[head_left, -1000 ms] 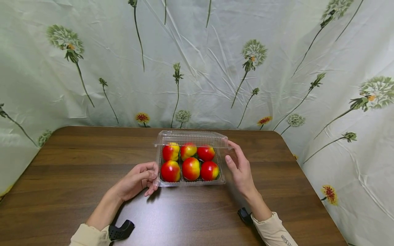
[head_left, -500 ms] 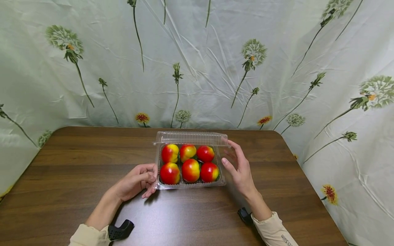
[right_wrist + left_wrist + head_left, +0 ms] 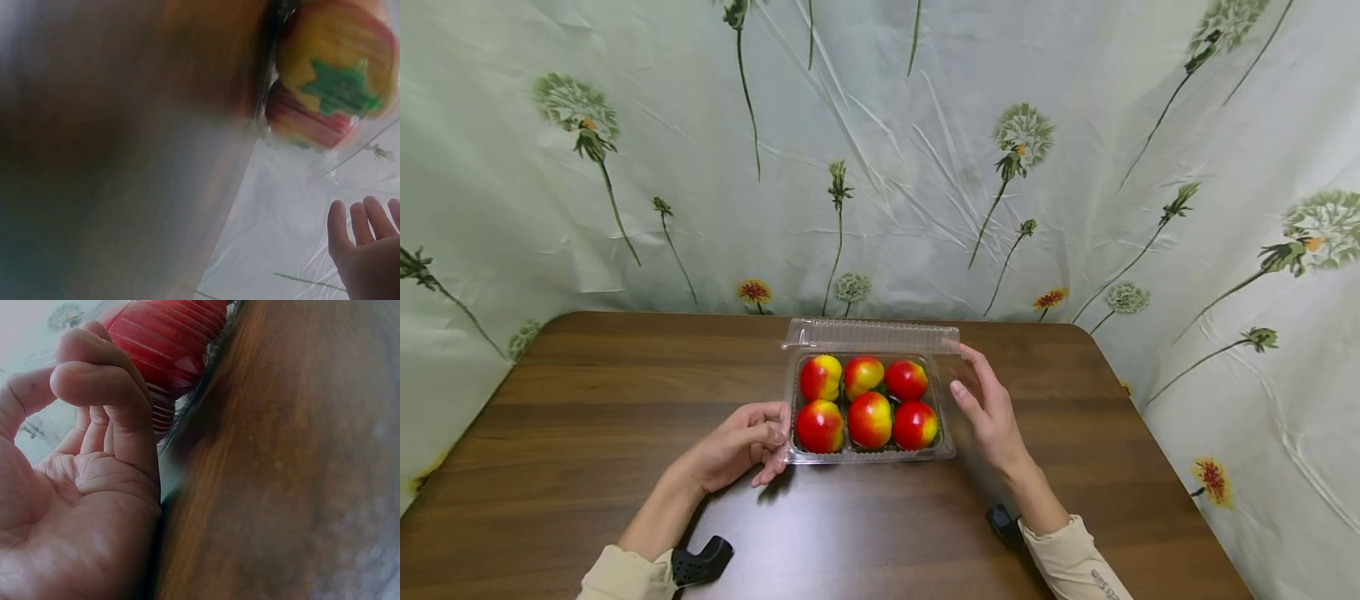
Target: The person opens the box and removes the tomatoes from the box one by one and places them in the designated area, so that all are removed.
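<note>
A clear plastic fruit box (image 3: pixel 874 457) stands on the brown table, its hinged lid (image 3: pixel 872 334) raised and leaning back at the far side. Several shiny red-and-yellow round fruits (image 3: pixel 870 421) sit inside in two rows. In the right wrist view, one fruit (image 3: pixel 337 56) shows a green star-shaped leaf cap. My left hand (image 3: pixel 741 446) pinches the box's left side between thumb and curled fingers. At the lid's right corner, my right hand (image 3: pixel 992 412) has its fingertips right at the edge, fingers extended and thumb apart.
The wooden table (image 3: pixel 625 400) reaches back to a pale cloth (image 3: pixel 910 167) printed with dandelions, hanging right behind it. Black wrist cameras sit at both cuffs, the left one (image 3: pixel 703 561) close over the tabletop.
The lid has tipped further back, uncovering the rear row of fruits. My right hand stays at its corner and my left hand at the box's side. The head view has shifted slightly.
</note>
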Available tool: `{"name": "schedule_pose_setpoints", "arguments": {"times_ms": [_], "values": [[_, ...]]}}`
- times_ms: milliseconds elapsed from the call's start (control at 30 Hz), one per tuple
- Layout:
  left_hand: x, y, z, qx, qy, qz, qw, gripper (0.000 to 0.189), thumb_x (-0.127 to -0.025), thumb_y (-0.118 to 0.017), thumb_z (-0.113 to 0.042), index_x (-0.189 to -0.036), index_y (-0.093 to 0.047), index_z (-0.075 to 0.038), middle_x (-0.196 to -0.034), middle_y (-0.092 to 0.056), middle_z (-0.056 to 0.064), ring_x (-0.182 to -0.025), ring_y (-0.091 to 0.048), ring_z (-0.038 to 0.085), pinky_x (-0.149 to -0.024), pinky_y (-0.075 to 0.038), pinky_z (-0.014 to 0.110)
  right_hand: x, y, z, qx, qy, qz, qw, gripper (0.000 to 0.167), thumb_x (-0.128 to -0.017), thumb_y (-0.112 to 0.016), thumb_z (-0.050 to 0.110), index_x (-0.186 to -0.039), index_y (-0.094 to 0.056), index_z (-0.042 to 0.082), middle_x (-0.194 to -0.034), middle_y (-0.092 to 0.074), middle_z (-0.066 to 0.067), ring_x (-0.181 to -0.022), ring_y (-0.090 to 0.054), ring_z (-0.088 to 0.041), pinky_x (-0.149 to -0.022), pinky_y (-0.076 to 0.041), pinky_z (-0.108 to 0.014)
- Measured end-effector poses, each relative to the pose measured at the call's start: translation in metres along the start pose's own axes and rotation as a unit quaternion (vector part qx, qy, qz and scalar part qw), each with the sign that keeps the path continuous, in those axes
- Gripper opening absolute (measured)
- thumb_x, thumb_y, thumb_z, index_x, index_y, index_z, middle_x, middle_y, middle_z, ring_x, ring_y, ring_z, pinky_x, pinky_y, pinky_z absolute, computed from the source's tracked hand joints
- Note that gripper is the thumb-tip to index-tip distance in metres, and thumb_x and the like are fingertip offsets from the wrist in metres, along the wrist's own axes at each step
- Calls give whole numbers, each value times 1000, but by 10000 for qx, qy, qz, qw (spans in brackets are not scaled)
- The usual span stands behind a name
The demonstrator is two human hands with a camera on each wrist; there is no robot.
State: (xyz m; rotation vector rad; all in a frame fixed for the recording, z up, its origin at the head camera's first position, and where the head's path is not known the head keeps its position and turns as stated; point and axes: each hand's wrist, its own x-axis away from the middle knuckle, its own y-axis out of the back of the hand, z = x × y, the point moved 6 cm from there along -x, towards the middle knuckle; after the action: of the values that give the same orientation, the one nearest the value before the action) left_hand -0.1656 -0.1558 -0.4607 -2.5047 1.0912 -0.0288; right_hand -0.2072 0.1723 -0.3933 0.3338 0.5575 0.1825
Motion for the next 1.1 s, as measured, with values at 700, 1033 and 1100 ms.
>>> {"name": "schedule_pose_setpoints", "arguments": {"times_ms": [700, 1033, 1100], "values": [[-2, 0, 3, -27, 124, -148, 9998, 20, -101, -34, 6, -95, -50, -3, -78, -72, 4, -57, -65, 11, -50, -53, 19, -30, 4, -15, -432, -48, 147, 9989, 47, -108, -49, 10, -154, -47, 5, -154, -53, -17, -145, -49, -32, -119, -44, -33], [-2, 1, 2, -29, 103, -128, 9999, 19, -102, -35, 5, -94, -49, -3, -79, -72, 3, -58, -65, 12, -51, -54, 19, -40, 2, -19, -517, -25, 147, 9986, 46, -108, -49, 9, -154, -48, 4, -153, -55, -18, -144, -51, -34, -116, -45, -27], [-2, 1, 2, -36, 113, -133, 9998, 19, -102, -35, 5, -94, -50, -3, -79, -72, 3, -58, -65, 12, -51, -54, 20, -39, 1, -21, -455, -43, 169, 9988, 47, -108, -50, 9, -155, -48, 5, -154, -55, -18, -145, -50, -34, -118, -45, -34]]}}
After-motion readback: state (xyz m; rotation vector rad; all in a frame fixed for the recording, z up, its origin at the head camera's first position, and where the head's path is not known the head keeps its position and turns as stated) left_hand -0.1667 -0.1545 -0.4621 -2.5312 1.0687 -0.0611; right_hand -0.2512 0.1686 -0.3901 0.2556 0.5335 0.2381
